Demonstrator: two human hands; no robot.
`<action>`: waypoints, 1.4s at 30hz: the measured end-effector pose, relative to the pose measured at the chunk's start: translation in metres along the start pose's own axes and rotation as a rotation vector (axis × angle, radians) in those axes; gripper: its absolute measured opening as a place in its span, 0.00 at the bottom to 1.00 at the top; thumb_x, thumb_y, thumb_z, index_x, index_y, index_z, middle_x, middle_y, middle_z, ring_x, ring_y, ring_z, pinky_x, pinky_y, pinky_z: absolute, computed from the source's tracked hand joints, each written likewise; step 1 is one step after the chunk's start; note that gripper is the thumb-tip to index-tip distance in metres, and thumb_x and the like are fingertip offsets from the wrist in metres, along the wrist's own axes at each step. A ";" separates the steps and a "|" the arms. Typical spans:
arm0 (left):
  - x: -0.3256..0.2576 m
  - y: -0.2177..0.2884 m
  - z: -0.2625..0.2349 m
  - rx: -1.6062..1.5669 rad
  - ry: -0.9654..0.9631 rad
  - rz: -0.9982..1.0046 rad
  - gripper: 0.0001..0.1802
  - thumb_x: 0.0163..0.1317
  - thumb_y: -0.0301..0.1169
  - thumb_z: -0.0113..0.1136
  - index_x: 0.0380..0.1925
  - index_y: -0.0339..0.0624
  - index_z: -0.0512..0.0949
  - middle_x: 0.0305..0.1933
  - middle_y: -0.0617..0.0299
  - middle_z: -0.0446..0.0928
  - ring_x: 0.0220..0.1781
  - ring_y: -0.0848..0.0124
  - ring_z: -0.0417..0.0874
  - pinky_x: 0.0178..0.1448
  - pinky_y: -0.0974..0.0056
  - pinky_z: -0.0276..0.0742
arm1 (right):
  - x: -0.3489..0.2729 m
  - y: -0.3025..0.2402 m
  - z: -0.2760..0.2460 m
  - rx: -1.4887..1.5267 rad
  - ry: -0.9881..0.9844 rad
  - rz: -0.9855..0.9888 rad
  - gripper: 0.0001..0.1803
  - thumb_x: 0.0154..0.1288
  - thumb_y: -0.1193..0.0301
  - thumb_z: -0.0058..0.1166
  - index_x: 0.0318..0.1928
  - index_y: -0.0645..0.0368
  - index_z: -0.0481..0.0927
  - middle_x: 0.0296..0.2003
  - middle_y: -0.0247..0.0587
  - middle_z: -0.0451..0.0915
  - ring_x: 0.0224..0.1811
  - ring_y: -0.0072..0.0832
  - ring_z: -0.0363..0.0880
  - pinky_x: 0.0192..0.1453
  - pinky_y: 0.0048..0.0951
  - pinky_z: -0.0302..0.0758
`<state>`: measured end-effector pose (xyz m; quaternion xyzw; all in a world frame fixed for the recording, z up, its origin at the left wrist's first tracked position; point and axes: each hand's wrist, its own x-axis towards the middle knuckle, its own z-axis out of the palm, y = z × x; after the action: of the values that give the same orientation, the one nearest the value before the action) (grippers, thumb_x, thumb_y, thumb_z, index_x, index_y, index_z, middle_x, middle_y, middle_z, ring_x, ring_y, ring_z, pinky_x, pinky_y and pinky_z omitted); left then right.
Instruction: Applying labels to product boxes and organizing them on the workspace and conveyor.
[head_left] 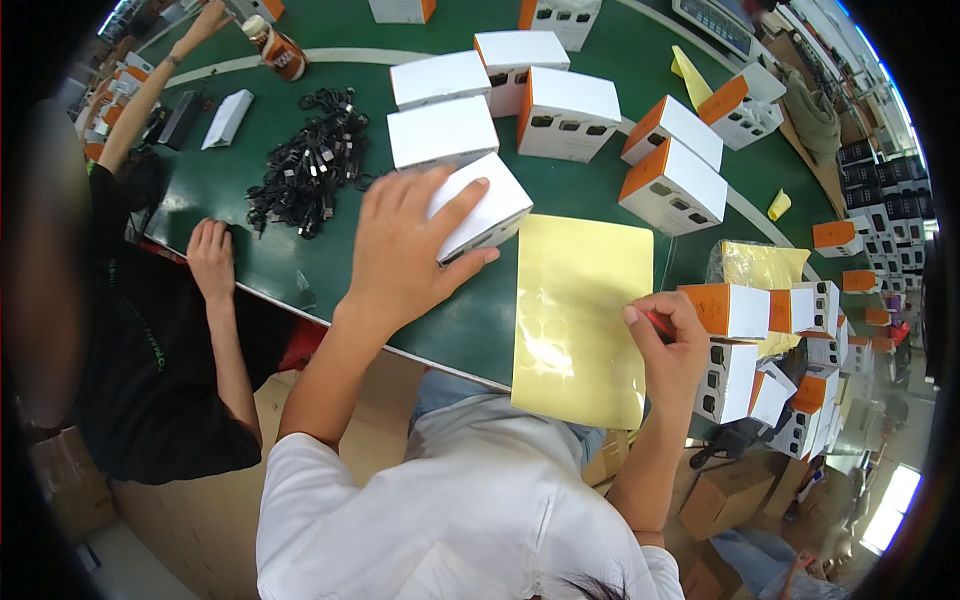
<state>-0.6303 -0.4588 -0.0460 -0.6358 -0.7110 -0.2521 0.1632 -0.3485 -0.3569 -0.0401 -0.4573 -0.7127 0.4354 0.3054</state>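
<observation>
My left hand lies over a white box, its fingers on the top and its thumb along the near side. Beside that box, a yellow sheet of clear round stickers stretches over the table edge. At the sheet's right side, my right hand is closed in a pinch. A bit of something red shows between its fingers; its kind is hidden.
Several white and orange boxes stand beyond my hands, with more stacked boxes on the right. Black cables lie in a heap at the left. A co-worker's arm rests on the green table there. A bottle stands farther back.
</observation>
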 end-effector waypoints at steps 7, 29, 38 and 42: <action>-0.026 0.005 0.006 -0.265 -0.061 -0.016 0.32 0.61 0.34 0.71 0.67 0.49 0.76 0.67 0.48 0.73 0.61 0.53 0.78 0.63 0.52 0.76 | -0.020 -0.007 -0.007 0.204 0.005 -0.028 0.07 0.58 0.83 0.68 0.36 0.62 0.84 0.35 0.33 0.78 0.36 0.19 0.77 0.42 0.19 0.74; -0.063 0.074 0.034 -2.278 -0.046 -1.209 0.27 0.79 0.42 0.49 0.73 0.49 0.63 0.69 0.59 0.75 0.68 0.64 0.79 0.68 0.54 0.80 | -0.031 -0.026 0.012 0.292 -0.064 -0.080 0.08 0.57 0.78 0.71 0.37 0.61 0.85 0.33 0.35 0.77 0.34 0.21 0.79 0.39 0.22 0.75; -0.066 0.073 0.032 -2.235 -0.014 -1.167 0.28 0.79 0.41 0.49 0.74 0.46 0.61 0.70 0.57 0.74 0.69 0.63 0.78 0.70 0.53 0.78 | -0.034 -0.041 0.017 -0.259 0.060 -0.190 0.21 0.48 0.66 0.80 0.37 0.59 0.81 0.33 0.35 0.78 0.35 0.27 0.78 0.41 0.27 0.76; -0.073 0.069 0.039 -2.302 -0.036 -1.232 0.26 0.79 0.41 0.51 0.72 0.45 0.65 0.68 0.57 0.75 0.68 0.62 0.78 0.70 0.52 0.77 | -0.031 -0.041 0.017 -0.428 0.087 -0.187 0.27 0.43 0.59 0.83 0.36 0.57 0.79 0.31 0.34 0.78 0.33 0.30 0.76 0.39 0.29 0.73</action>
<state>-0.5488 -0.4925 -0.1082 0.0149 -0.2636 -0.7369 -0.6223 -0.3662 -0.3995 -0.0113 -0.4618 -0.8142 0.2241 0.2712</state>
